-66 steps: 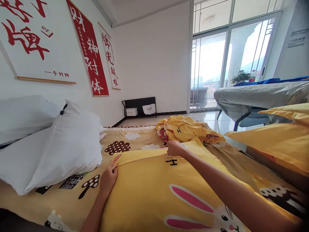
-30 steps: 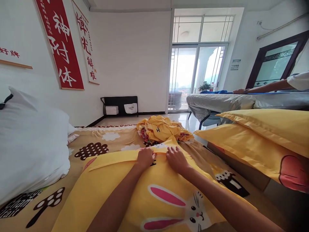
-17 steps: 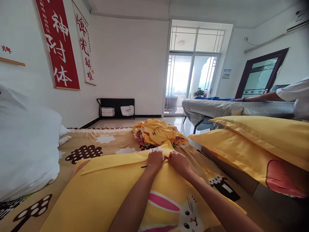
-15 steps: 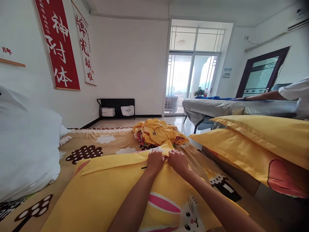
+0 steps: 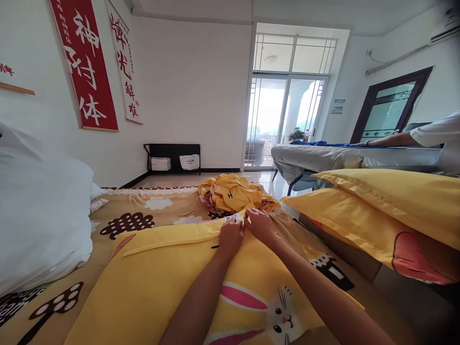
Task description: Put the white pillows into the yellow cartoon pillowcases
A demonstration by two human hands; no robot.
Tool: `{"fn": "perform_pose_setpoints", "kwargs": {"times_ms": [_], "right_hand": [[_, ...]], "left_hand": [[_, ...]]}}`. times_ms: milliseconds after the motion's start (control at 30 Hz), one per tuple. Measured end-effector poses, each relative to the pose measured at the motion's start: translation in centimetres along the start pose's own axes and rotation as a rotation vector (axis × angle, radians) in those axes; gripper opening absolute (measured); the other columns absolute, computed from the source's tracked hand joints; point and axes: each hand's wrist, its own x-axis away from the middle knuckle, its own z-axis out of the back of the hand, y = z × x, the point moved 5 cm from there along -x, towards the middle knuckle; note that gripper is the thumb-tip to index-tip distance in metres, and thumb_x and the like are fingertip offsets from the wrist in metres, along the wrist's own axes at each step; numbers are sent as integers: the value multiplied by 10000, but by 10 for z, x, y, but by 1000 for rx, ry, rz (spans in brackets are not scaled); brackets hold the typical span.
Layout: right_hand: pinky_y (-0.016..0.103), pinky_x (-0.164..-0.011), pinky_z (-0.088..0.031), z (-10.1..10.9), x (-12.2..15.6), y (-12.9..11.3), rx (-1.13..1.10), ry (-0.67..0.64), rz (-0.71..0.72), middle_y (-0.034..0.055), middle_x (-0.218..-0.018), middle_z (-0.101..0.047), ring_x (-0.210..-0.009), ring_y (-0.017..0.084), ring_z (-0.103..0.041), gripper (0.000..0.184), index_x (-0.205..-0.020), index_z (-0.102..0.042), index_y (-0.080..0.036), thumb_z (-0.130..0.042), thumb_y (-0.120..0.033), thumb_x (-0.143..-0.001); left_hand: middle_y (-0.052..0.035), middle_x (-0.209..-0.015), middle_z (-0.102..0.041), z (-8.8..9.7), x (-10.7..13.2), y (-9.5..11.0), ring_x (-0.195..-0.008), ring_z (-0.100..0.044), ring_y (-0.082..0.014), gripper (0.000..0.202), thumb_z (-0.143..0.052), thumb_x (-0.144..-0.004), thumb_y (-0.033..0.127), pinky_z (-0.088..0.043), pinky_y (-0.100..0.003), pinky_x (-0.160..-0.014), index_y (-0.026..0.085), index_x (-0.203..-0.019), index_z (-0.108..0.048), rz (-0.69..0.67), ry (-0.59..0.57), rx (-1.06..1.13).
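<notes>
A yellow pillowcase (image 5: 154,282) printed with a white rabbit lies in front of me, plumped out like a filled pillow. Its hemmed flap runs along the far side. My left hand (image 5: 232,235) is closed on the cloth at that far edge. Close beside it, my right hand (image 5: 259,224) pinches the edge near the far corner between thumb and fingers. Part of the cloth is hidden under the fingers. Just beyond my hands sits a crumpled heap of yellow fabric (image 5: 233,191) with some red plaid showing.
White stuffed pillows (image 5: 43,211) stand at left on the patterned bedsheet (image 5: 168,215). Yellow pillows (image 5: 388,191) with a carrot print are stacked at right. Behind them, a person's arm (image 5: 391,139) reaches over a plastic-covered table (image 5: 323,158) with blue cloth. A black low rack (image 5: 172,153) stands by the wall.
My right hand has lifted slightly and moved up along the edge, its pinch now nearer the far corner. My left hand stays about where it was. The view has shifted slightly.
</notes>
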Motion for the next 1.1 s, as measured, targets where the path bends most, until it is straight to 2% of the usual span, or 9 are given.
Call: {"fn": "perform_pose_setpoints", "kwargs": {"times_ms": [100, 233, 333, 400, 533, 633, 733, 867, 1100], "right_hand": [[311, -966, -369, -14, 3, 2, -193, 20, 41, 81, -1218, -627, -1142, 181, -541, 330, -1172, -614, -203, -398, -254, -927], [383, -1055, -328, -53, 15, 3, -432, -138, 96, 79, -1345, -564, -1262, 190, -478, 418, -1286, -569, -217, -336, -330, -958], [397, -1105, -294, -66, 28, 16, -526, -161, 142, 80, -1399, -510, -1320, 191, -427, 475, -1326, -545, -206, -324, -414, -962], [392, -1122, -284, -68, 38, 30, -598, -143, 193, 66, -1420, -485, -1339, 185, -406, 488, -1336, -538, -210, -324, -432, -958], [348, -1078, -356, -65, 48, 56, -666, -96, 188, 58, -1352, -557, -1266, 183, -493, 453, -1261, -606, -198, -368, -421, -945], [341, -970, -434, -59, 44, 55, -542, -85, 90, 66, -1227, -651, -1123, 210, -597, 411, -1157, -666, -201, -422, -438, -926], [343, -843, -450, -44, 32, 33, -252, -56, 35, 71, -1034, -717, -974, 234, -640, 330, -960, -712, -208, -457, -412, -914], [308, -766, -408, -28, 18, 2, -14, -53, 150, 82, -895, -712, -891, 219, -641, 270, -841, -687, -179, -448, -276, -922], [297, -825, -365, -35, 25, 16, -27, -13, 417, 81, -892, -708, -867, 184, -629, 275, -850, -680, -168, -423, -200, -942]], "left_hand": [[-104, -1141, -603, 8, 4, 3, -1105, -533, -217, 299, -359, -941, 260, -385, -348, -948, 180, -1064, -619, -25, 2, 20], [-108, -1153, -629, 23, 21, -15, -1064, -578, -217, 289, -465, -886, 290, -409, -326, -936, 171, -1116, -593, -78, -104, 38], [-91, -1222, -635, 39, 57, -55, -1117, -580, -203, 372, -470, -887, 370, -411, -305, -972, 189, -1199, -558, -86, -194, 50], [-81, -1399, -516, 53, 92, -92, -1296, -456, -201, 468, -387, -920, 422, -310, -354, -1099, 201, -1318, -496, -11, -197, 31], [-24, -1496, -382, 80, 171, -169, -1401, -311, -201, 541, -303, -921, 469, -204, -444, -1164, 258, -1401, -435, 290, -50, -123], [3, -1515, -341, 89, 209, -201, -1412, -287, -202, 565, -264, -914, 482, -233, -454, -1153, 284, -1425, -403, 447, 28, -164], [12, -1527, -313, 91, 220, -207, -1422, -263, -194, 584, -232, -915, 477, -233, -446, -1156, 266, -1437, -387, 476, 32, -170], [-4, -1509, -354, 94, 217, -202, -1408, -298, -207, 572, -249, -915, 462, -261, -455, -1146, 251, -1418, -422, 465, 57, -194], [-10, -1496, -383, 92, 221, -199, -1402, -309, -201, 570, -245, -913, 461, -257, -452, -1149, 249, -1408, -434, 440, 79, -163]]}}
